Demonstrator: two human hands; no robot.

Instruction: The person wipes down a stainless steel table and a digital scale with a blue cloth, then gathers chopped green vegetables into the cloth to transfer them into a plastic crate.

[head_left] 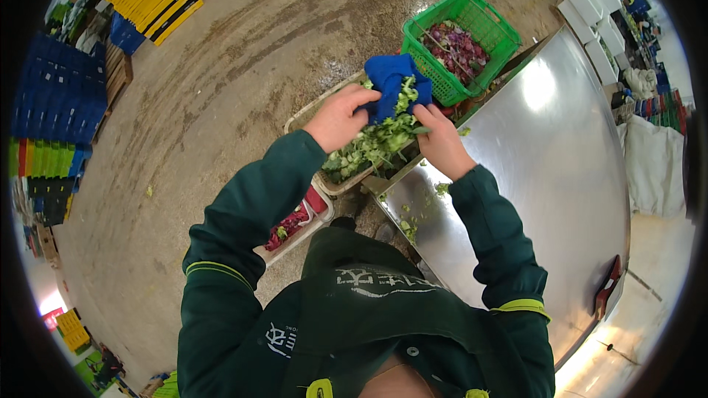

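A crumpled blue cloth [389, 74], with green leaf scraps clinging to it, is held over a pale crate [295, 124] of green leaf trimmings [376, 146]. My left hand [344, 116] pinches the cloth's left side, thumb and fingers closed. On the lower right side of the cloth, my right hand [442, 138] has its fingers curled against the edge, close to the leaves. Folds of the cloth hide part of the fingertips and the far end of the crate.
Beyond the crate stands a green basket [509, 29] with purple leaf scraps. A steel table [516, 177], with leaf bits on its near corner, fills the right. A white container [295, 236] with red-purple leaves sits by my left forearm. Stacked blue crates [59, 96] line the far left.
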